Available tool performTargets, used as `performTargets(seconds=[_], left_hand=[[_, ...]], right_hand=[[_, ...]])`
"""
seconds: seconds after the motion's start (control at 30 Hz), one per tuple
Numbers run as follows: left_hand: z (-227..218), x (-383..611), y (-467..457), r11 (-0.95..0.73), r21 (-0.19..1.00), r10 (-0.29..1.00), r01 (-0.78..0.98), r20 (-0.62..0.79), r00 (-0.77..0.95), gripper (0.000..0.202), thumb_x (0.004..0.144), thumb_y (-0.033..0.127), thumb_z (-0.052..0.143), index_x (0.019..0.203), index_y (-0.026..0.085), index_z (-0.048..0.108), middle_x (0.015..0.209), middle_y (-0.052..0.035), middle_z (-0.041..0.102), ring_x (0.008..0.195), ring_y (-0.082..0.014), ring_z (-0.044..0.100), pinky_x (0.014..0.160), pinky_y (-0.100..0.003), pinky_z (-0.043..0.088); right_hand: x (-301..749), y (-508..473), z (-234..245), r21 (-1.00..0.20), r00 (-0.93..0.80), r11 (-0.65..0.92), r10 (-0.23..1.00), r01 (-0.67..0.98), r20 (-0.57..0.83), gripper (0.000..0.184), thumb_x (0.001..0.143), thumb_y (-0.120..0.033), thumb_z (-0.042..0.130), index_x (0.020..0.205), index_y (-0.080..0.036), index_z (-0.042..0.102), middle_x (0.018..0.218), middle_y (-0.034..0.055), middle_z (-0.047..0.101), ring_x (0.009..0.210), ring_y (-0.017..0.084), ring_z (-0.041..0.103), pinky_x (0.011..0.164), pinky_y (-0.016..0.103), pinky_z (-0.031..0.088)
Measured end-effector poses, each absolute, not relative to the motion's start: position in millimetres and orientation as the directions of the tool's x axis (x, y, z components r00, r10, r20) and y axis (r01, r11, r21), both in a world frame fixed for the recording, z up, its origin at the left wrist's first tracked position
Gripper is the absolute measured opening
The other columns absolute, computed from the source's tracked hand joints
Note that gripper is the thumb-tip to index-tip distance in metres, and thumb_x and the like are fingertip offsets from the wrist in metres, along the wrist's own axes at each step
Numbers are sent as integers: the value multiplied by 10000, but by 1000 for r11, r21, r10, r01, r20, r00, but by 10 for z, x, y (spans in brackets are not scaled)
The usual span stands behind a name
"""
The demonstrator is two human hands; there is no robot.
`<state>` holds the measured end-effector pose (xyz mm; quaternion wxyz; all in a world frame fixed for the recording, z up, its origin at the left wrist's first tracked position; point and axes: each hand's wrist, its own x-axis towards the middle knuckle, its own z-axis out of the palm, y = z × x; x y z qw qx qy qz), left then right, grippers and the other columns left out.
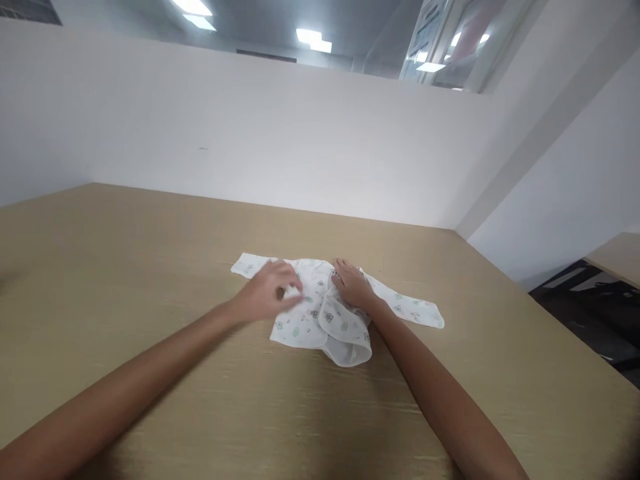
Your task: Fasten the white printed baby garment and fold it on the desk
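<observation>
A small white baby shirt (307, 327) with a print of little animals and green shapes lies on the table, its long sleeves spread to both sides. The front panel on the right is partly folded up, and its lower edge gapes to show the plain inside. Over the left part of the shirt is my left hand (273, 290), slightly blurred, its fingers curved and its thumb apart from them; white cloth shows through the gap. My right hand (353, 285) rests flat on the upper right of the shirt, fingers stretched out near the shoulder.
The wooden tabletop (175, 253) runs back to a white wall (280, 140) with glass panes above it. A pale column stands at the right corner. Beyond the table's right edge are dark objects (590, 307) under another tabletop.
</observation>
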<state>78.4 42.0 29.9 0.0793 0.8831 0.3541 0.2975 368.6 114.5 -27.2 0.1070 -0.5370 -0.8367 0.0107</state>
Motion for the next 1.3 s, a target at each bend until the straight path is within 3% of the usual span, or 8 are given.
performTargets(seconds=[0.1,0.3,0.5,0.67,0.8,0.97,1.1,1.3], left_hand=[[243,1117,-18,-861,288,506,419,406,761,213,912,422,704,1064,274,686,1135,0,612,1034,-185,535,932,-359,394],[34,1335,-459,-916,166,401,365,417,816,173,1015,160,461,923,158,608,1002,-39,613,967,-202,496,829,-369,380],[-12,1281,-954,-849,373,510,374,397,763,164,995,105,438,918,163,571,874,-38,598,820,-171,490,774,-356,406],[132,1129,-699,-735,540,670,411,481,566,122,1011,253,508,1021,223,625,982,-63,629,917,-182,570,801,-339,470],[229,1066,58,-586,624,810,518,429,400,279,1037,383,428,1135,235,643,1158,-70,630,1096,-207,581,951,-375,490],[-58,1030,953,-491,542,865,682,396,308,399,996,365,368,1235,184,632,1288,-85,604,1246,-230,525,1140,-435,396],[-313,836,1309,-389,479,914,787,305,267,535,978,351,281,1353,130,594,1468,-106,512,1378,-231,448,1211,-412,334],[-374,511,1421,-272,242,962,931,105,253,628,1026,526,189,1584,287,346,1666,11,192,1545,-304,166,1235,-629,105]], right_hand=[[3678,1120,-269,-131,-394,422,899,897,192,541,1088,-329,280,1544,-67,406,1586,104,338,1472,236,299,1247,392,215],[3670,1081,-250,-149,-382,413,902,898,201,509,1096,-311,307,1526,-67,430,1583,109,342,1469,230,290,1253,384,189],[3680,1075,-264,-189,-388,426,898,885,207,493,1096,-298,321,1520,-73,434,1588,120,327,1470,246,278,1250,428,194],[3693,1083,-238,-247,-394,442,892,862,219,491,1085,-324,335,1505,-104,463,1553,124,386,1454,241,330,1233,444,260],[3821,1085,46,-471,-304,419,903,776,303,530,1075,-355,313,1510,-100,477,1562,113,377,1463,222,347,1227,385,311],[4296,946,283,-575,-102,414,862,705,496,402,1015,-382,433,1255,-164,670,1314,102,614,1209,226,575,1081,374,471],[4749,755,-31,-534,10,267,889,802,458,379,963,-422,491,1100,-140,704,1178,124,654,1145,261,583,1088,443,451],[5246,664,-391,-386,-122,282,913,878,390,531,979,-510,472,1346,-154,616,1455,132,481,1375,283,411,1191,469,341]])
